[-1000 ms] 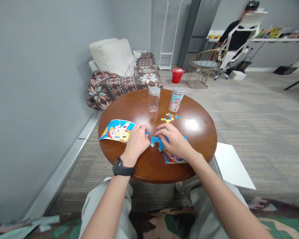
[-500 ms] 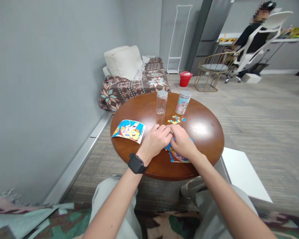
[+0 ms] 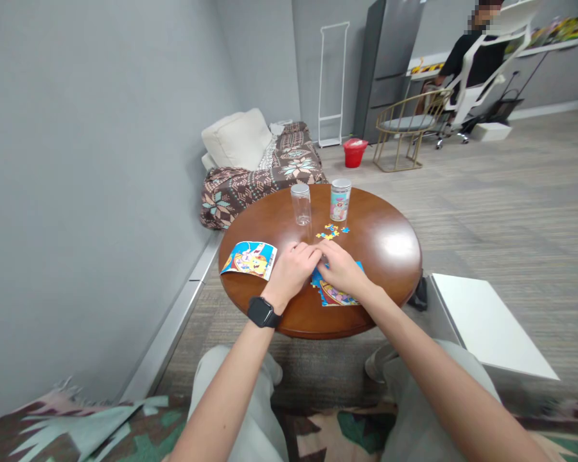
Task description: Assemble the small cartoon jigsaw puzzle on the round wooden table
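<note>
A partly built blue jigsaw puzzle [image 3: 336, 296] lies on the round brown table [image 3: 385, 244]. My left hand [image 3: 291, 271], with a black watch on its wrist, and my right hand [image 3: 343, 270] meet at the puzzle's upper left edge. Both have fingers curled and pressed down on the pieces; what they pinch is hidden. A few loose puzzle pieces [image 3: 331, 231] lie just beyond my hands. A colourful picture card [image 3: 248, 258] lies left of my left hand.
A clear jar [image 3: 301, 204] and a printed jar [image 3: 340, 199], both with lids, stand at the table's far side. A white board [image 3: 486, 324] sits low at the right. Behind are a blanket-covered couch [image 3: 264, 168], a red bucket [image 3: 354, 152], a gold chair [image 3: 404, 128] and a seated person [image 3: 472, 54].
My left hand slid right from the picture card to meet my right hand at the puzzle's edge. The camera view shifted, so the table sits further right and the room appears tilted.
</note>
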`<state>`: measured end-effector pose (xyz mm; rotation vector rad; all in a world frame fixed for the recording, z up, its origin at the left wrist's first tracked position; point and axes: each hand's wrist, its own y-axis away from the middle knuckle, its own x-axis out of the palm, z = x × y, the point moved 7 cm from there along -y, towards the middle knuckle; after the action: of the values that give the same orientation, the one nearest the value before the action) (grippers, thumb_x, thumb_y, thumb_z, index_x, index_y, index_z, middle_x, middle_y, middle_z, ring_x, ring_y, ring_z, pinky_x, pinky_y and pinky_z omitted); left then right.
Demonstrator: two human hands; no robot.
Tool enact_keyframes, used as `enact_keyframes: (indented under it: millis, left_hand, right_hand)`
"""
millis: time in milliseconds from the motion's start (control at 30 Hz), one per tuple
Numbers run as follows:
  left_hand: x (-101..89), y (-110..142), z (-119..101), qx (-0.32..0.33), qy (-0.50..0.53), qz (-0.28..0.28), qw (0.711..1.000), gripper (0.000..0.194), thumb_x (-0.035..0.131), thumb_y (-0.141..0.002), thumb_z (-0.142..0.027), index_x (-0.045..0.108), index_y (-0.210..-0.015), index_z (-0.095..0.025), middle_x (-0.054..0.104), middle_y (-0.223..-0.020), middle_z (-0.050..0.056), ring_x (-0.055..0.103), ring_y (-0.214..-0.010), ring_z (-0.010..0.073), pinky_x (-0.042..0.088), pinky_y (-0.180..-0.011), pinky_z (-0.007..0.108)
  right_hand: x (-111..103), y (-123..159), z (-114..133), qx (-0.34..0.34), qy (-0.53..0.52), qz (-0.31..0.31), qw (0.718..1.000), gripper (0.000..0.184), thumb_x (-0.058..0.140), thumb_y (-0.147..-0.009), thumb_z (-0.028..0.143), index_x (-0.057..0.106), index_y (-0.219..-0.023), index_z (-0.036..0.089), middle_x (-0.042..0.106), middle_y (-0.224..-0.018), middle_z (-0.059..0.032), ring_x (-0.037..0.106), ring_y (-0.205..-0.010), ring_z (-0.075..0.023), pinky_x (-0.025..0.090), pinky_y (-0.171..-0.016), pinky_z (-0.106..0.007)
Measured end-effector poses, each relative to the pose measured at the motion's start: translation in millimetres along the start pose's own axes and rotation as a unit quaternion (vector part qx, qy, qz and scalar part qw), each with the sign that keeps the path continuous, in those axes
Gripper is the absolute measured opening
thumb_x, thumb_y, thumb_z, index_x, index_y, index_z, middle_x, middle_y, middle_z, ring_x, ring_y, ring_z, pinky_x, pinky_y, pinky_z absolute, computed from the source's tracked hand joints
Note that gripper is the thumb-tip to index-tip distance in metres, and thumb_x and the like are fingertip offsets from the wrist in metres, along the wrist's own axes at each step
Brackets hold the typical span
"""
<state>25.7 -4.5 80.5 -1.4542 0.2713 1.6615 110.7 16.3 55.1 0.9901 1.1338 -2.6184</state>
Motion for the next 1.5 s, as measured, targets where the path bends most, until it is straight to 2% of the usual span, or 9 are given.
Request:
enact_keyframes:
  millis: [200,433,533,633,767,933,1133,1333,1500]
  left_hand:
    - [2.2,2.9,5.6,-0.038,0.048,-0.008,0.998,0.011,0.046,-0.095,-0.011,0.056,-0.099,-0.016,0.064,-0.096,0.006,0.059,-0.090,0.0204,0.044,-0.080,0.034]
    - [1.5,3.8,6.9,-0.050,0.061,0.017,0.997,0.015,0.048,-0.093,-0.012,0.056,-0.106,-0.016,0.063,-0.102,0.007,0.059,-0.092,0.0209,0.046,-0.080,0.034]
    - [-4.6,14.4,9.8,-0.083,0.081,0.026,0.993,0.014,0.051,-0.091,-0.014,0.057,-0.103,-0.016,0.062,-0.102,0.007,0.059,-0.095,0.0219,0.047,-0.081,0.036]
    - [-10.7,32.1,17.4,-0.149,0.145,0.011,0.978,0.014,0.051,-0.087,-0.011,0.059,-0.097,-0.017,0.062,-0.099,0.006,0.059,-0.093,0.0204,0.048,-0.084,0.035]
    - [-2.9,55.6,22.9,-0.201,0.225,0.015,0.953,0.017,0.051,-0.082,-0.006,0.062,-0.090,-0.018,0.062,-0.091,0.004,0.059,-0.086,0.0176,0.049,-0.082,0.033]
    - [12.9,69.2,18.7,-0.196,0.229,0.016,0.953,0.021,0.048,-0.089,-0.011,0.065,-0.099,-0.017,0.062,-0.091,0.004,0.060,-0.086,0.0174,0.050,-0.083,0.033]
    - [19.2,71.4,16.5,-0.192,0.233,0.026,0.953,0.030,0.049,-0.091,-0.013,0.064,-0.116,-0.018,0.062,-0.092,0.004,0.059,-0.087,0.0177,0.049,-0.083,0.034]
    - [18.3,71.6,14.9,-0.184,0.235,0.035,0.954,0.030,0.048,-0.091,-0.013,0.065,-0.115,-0.019,0.060,-0.091,0.004,0.058,-0.088,0.0180,0.048,-0.082,0.034]
    - [18.2,71.3,12.7,-0.175,0.222,0.046,0.958,0.026,0.049,-0.091,-0.012,0.066,-0.110,-0.019,0.059,-0.092,0.004,0.057,-0.089,0.0185,0.047,-0.082,0.034]
  right_hand:
    - [-0.3,-0.3,0.5,0.004,-0.023,-0.011,1.000,0.031,0.045,-0.081,0.005,0.060,-0.104,0.020,0.065,-0.099,-0.0088,0.060,-0.096,-0.0236,0.049,-0.088,-0.040]
    - [-2.0,1.3,-5.2,0.032,-0.022,-0.021,0.999,0.029,0.047,-0.084,0.010,0.061,-0.108,0.019,0.067,-0.102,-0.0089,0.062,-0.095,-0.0227,0.050,-0.087,-0.038]
    - [-1.7,2.3,-7.2,0.044,-0.023,-0.020,0.999,0.024,0.049,-0.085,0.012,0.061,-0.104,0.019,0.067,-0.096,-0.0071,0.062,-0.088,-0.0206,0.051,-0.083,-0.037]
    - [-1.2,2.2,-5.9,0.034,-0.013,-0.012,0.999,0.016,0.051,-0.086,0.013,0.062,-0.096,0.020,0.066,-0.090,-0.0057,0.062,-0.085,-0.0200,0.051,-0.081,-0.036]
    - [-0.1,1.4,-1.3,0.007,0.010,0.001,1.000,0.018,0.051,-0.088,0.012,0.066,-0.090,0.022,0.066,-0.087,-0.0055,0.062,-0.088,-0.0205,0.051,-0.083,-0.036]
    - [4.8,1.9,0.7,0.020,-0.001,0.036,0.999,0.019,0.052,-0.089,0.014,0.069,-0.093,0.020,0.069,-0.089,-0.0059,0.064,-0.087,-0.0195,0.051,-0.083,-0.035]
    - [5.2,1.8,-4.2,0.076,-0.021,0.063,0.995,0.010,0.059,-0.084,0.015,0.068,-0.086,0.020,0.070,-0.081,-0.0024,0.063,-0.073,-0.0156,0.050,-0.072,-0.029]
    - [2.8,-2.4,1.2,0.050,-0.007,0.060,0.997,0.011,0.055,-0.087,0.016,0.064,-0.082,0.020,0.065,-0.085,-0.0049,0.061,-0.082,-0.0185,0.049,-0.076,-0.032]
    - [5.3,-1.0,-1.8,0.066,-0.008,0.057,0.996,0.008,0.054,-0.088,0.018,0.062,-0.087,0.021,0.064,-0.082,-0.0040,0.060,-0.075,-0.0174,0.049,-0.073,-0.032]
